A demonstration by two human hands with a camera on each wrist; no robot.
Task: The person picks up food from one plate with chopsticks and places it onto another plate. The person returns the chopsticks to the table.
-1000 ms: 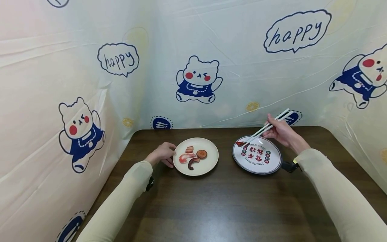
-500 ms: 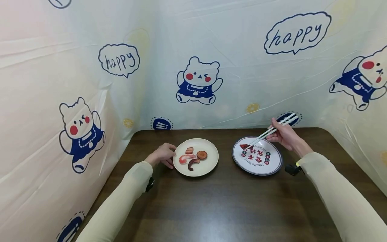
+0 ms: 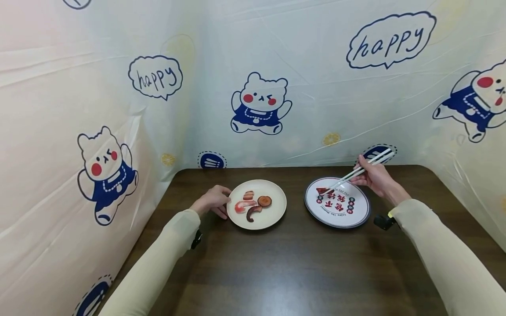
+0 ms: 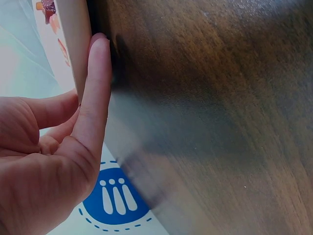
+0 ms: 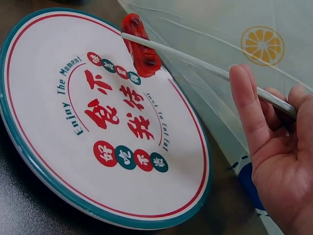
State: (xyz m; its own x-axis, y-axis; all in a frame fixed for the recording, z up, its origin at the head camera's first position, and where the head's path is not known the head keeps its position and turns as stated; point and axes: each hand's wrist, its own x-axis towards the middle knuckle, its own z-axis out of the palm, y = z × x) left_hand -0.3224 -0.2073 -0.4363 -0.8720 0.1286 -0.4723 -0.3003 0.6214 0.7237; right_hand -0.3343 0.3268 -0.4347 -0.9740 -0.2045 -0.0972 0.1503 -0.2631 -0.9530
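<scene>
My left hand (image 3: 214, 202) holds the left rim of a cream plate (image 3: 272, 219), its thumb (image 4: 100, 73) lying along the plate's outer side. On that plate lie a pink shrimp (image 3: 242, 207), a round brown slice (image 3: 264, 201), a dark curled tentacle piece (image 3: 250, 214) and a small striped meat slice (image 3: 248, 195). White chopsticks (image 3: 357, 171) are gripped in my right hand (image 3: 375, 177), slanting down over a white plate (image 3: 336, 221) with red lettering. Their tips overlap a glossy red piece of food (image 5: 143, 54) with dark spots at that plate's far left part.
Both plates stand side by side on a dark brown wooden table (image 3: 269, 272), a gap between them. A pale printed cloth (image 3: 308, 109) with bears and "happy" bubbles hangs behind and at both sides. A small black device (image 3: 384, 221) sits at the right wrist.
The red food piece has moved from the white plate's left rim slightly inward. My right hand and the chopsticks have shifted right, the chopsticks at a lower slant. My left hand stays put.
</scene>
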